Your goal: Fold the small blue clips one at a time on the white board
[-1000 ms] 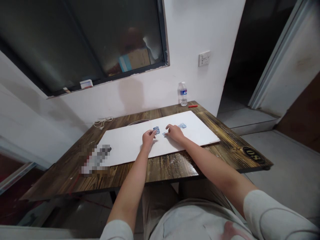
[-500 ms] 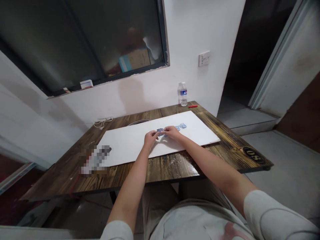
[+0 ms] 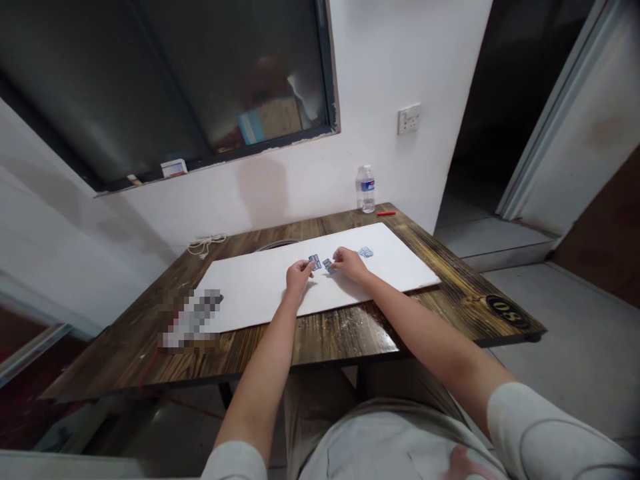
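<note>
My left hand (image 3: 297, 277) pinches a small flat blue-patterned piece (image 3: 315, 261) between thumb and fingers, just above the white board (image 3: 255, 293). Close by on its right, my right hand (image 3: 351, 264) has its fingertips closed on a second small blue-patterned piece (image 3: 327, 265). A narrow gap separates the two pieces. Beyond the right hand, some blue-and-white pieces (image 3: 367, 252) lie on the board, partly hidden by that hand. What the pieces are is too small to make out.
The board rests on a dark wooden table (image 3: 345, 333). At the back stand a water bottle (image 3: 368, 190) and a red pen (image 3: 387, 213). A white cable (image 3: 206, 244) lies at the back left. A pixelated item (image 3: 193, 320) covers the board's left end.
My hands were together over the blue pieces; now they are slightly apart, each with its own piece. The left hand has moved a little left.
</note>
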Available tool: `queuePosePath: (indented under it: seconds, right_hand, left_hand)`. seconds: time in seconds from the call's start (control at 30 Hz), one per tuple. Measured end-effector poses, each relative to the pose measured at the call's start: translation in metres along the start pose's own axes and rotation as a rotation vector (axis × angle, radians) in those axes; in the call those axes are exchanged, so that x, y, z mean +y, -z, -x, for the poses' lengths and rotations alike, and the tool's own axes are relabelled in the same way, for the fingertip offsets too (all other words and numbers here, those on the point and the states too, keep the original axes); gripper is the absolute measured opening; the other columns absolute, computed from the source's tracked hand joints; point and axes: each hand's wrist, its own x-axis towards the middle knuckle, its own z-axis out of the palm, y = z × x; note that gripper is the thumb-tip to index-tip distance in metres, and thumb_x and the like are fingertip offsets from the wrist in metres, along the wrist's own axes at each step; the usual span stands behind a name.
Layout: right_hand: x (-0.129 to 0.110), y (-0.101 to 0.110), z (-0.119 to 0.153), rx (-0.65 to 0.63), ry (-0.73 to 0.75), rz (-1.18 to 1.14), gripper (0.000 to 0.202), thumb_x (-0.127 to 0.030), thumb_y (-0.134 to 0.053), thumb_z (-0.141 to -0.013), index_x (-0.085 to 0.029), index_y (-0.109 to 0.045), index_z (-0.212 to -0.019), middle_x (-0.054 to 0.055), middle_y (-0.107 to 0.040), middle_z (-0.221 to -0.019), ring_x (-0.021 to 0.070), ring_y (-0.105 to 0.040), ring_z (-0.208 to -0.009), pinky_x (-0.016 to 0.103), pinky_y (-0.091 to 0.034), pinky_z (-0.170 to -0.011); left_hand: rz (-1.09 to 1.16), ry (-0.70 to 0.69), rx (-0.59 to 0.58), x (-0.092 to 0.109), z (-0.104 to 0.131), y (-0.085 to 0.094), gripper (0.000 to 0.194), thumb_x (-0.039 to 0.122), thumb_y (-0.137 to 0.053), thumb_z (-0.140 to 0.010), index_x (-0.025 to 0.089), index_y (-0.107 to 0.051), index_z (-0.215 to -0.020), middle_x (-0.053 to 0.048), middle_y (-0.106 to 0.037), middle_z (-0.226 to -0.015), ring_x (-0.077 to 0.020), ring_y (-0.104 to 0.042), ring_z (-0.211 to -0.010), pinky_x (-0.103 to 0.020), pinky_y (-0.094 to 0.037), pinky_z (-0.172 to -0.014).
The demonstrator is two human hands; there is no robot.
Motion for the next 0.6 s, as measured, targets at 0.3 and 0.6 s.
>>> queuePosePath:
  seconds: [0.3, 0.6]
  right_hand:
    - [-0.005, 0.002, 0.0, 0.028, 0.152, 0.17, 0.016, -0.035, -0.068, -0.08, -0.019, -0.067, -0.074, 0.004, -0.068, -0.083, 0.017, -0.057, -0.079, 0.027, -0.038, -0.071]
    - [-0.006, -0.009, 0.0, -0.134, 0.044, -0.221, 0.034, -0.051, -0.071, -0.066, -0.018, -0.064, -0.068, -0.001, -0.062, -0.065, 0.0136, -0.053, -0.063, 0.025, -0.037, -0.06]
  left_hand:
    - [0.008, 0.001, -0.033, 0.003, 0.002, 0.0, 0.033, 0.05, -0.069, -0.068, 0.017, -0.068, -0.071, 0.0, -0.06, -0.055, -0.0129, -0.054, -0.051, -0.025, -0.042, -0.055]
    - [-0.011, -0.01, -0.142, 0.002, 0.003, -0.001, 0.036, 0.053, -0.069, -0.069, 0.017, -0.068, -0.071, 0.0, -0.06, -0.053, -0.0139, -0.054, -0.053, -0.024, -0.039, -0.053]
